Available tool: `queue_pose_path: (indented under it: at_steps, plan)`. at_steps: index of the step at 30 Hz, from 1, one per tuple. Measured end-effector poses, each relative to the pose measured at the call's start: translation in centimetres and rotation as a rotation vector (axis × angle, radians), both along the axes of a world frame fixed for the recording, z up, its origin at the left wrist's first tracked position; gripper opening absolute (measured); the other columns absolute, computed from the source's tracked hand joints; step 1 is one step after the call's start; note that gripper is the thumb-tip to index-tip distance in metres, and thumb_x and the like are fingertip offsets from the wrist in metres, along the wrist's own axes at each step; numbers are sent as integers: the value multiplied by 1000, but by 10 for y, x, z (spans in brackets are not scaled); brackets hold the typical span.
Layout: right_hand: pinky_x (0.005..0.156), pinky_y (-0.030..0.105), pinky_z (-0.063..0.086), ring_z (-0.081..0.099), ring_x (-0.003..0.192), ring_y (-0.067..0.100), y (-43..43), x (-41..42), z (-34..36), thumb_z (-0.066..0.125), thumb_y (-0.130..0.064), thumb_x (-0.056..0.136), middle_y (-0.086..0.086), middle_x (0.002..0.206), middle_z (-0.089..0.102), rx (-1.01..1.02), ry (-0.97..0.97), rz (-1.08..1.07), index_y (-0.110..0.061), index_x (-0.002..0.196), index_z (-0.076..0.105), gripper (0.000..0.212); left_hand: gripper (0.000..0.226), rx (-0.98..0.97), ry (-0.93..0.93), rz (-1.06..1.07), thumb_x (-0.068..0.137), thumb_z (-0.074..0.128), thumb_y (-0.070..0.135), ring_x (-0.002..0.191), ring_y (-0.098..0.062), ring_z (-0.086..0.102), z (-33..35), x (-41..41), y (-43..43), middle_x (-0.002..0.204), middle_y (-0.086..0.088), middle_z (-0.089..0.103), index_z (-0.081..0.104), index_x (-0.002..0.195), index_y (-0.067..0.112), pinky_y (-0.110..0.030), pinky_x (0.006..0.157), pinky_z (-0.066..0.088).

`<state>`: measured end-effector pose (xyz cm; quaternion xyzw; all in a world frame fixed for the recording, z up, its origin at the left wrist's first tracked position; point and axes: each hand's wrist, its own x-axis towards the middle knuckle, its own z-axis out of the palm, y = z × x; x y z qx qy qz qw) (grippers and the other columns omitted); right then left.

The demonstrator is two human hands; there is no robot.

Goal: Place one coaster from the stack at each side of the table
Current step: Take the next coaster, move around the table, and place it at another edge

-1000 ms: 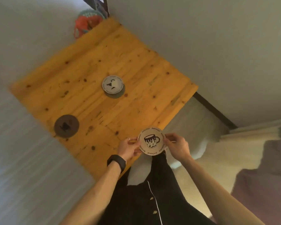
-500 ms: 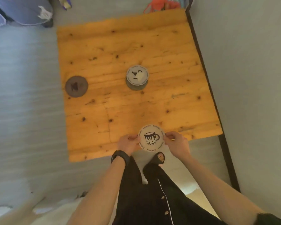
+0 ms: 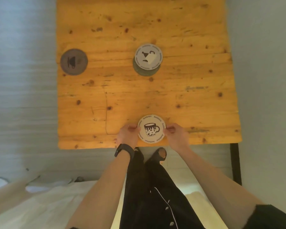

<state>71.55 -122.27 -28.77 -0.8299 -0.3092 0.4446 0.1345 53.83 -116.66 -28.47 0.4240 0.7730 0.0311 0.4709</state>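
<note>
Holding the mug coaster [image 3: 151, 129] between both hands, I have the left hand [image 3: 128, 135] pinching its left rim and the right hand [image 3: 176, 135] pinching its right rim, fingers closed on the edge from opposite sides. It sits flat or nearly flat over the table [image 3: 139, 96], just inside the near edge and roughly centred along that side; whether it already touches the wood I cannot tell. Being round, it has no long axis, and neither hand is nearer. One dark coaster [image 3: 74, 61] lies by the left edge, and the stack [image 3: 147, 59] stays mid-table, well apart. I judge the move ahead is simply downward and release.
</note>
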Motion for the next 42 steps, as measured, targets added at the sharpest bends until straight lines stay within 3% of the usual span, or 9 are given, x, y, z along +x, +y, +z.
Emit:
queue_pose_path:
  at_steps: [4, 9, 15, 20, 26, 32, 37, 42]
  plan:
    - [64, 19, 44, 61, 83, 11, -4, 0, -1, 66, -25, 93, -3, 95, 72, 2, -36, -4, -16, 107, 68, 17, 14, 26, 42, 5, 80, 67, 48, 95, -21, 65, -6, 2, -4, 89, 13, 70, 57, 73, 40, -48, 91, 51]
    - [65, 21, 44, 65, 84, 13, -8, -7, -4, 65, -25, 92, -3, 91, 73, 14, -84, -14, -16, 102, 68, 14, 9, 19, 62, -14, 83, 65, 47, 89, -15, 63, -4, 1, -2, 92, 14, 71, 62, 86, 39, -35, 81, 47]
    - [67, 26, 45, 64, 83, 19, -3, -9, -2, 63, -27, 91, -2, 88, 72, -49, -132, 21, -18, 102, 66, 14, 11, 37, 85, -53, 85, 63, 47, 85, -14, 56, -3, 2, -3, 85, 17, 67, 63, 91, 38, -40, 93, 37]
    - [50, 19, 35, 57, 77, 18, -2, -9, -3, 63, -27, 89, -6, 80, 64, -65, -151, 34, -20, 97, 64, 11, 9, 52, 56, -45, 84, 63, 48, 85, -14, 59, -8, 0, -4, 77, 19, 64, 61, 87, 40, -46, 100, 38]
    - [62, 25, 39, 57, 79, 19, -2, -7, -5, 64, -28, 88, -7, 80, 63, -71, -155, 27, -25, 91, 62, 5, 9, 118, 38, -28, 85, 64, 46, 92, -15, 63, -10, 0, -10, 91, 17, 70, 63, 90, 38, -46, 101, 37]
    - [63, 29, 45, 62, 82, 22, -10, -7, -10, 69, -30, 88, -2, 90, 66, 41, -196, 85, -22, 96, 57, 17, 13, 166, 95, -148, 89, 60, 45, 91, -15, 63, -13, 0, -11, 91, 15, 70, 62, 98, 35, -36, 91, 33]
    - [67, 39, 57, 64, 84, 26, -18, -7, -8, 58, -24, 98, 4, 111, 60, 142, -224, 305, -28, 128, 57, 30, 28, 251, 219, -438, 95, 51, 40, 106, -21, 58, -16, 0, -11, 106, 6, 66, 60, 120, 32, -43, 98, 37]
    - [72, 40, 59, 64, 92, 25, -20, -4, -2, 54, -26, 100, 3, 119, 55, 103, -243, 435, -32, 138, 49, 39, 32, 230, 275, -608, 99, 42, 38, 112, -20, 55, -5, 0, -5, 118, 5, 64, 58, 126, 31, -41, 99, 35]
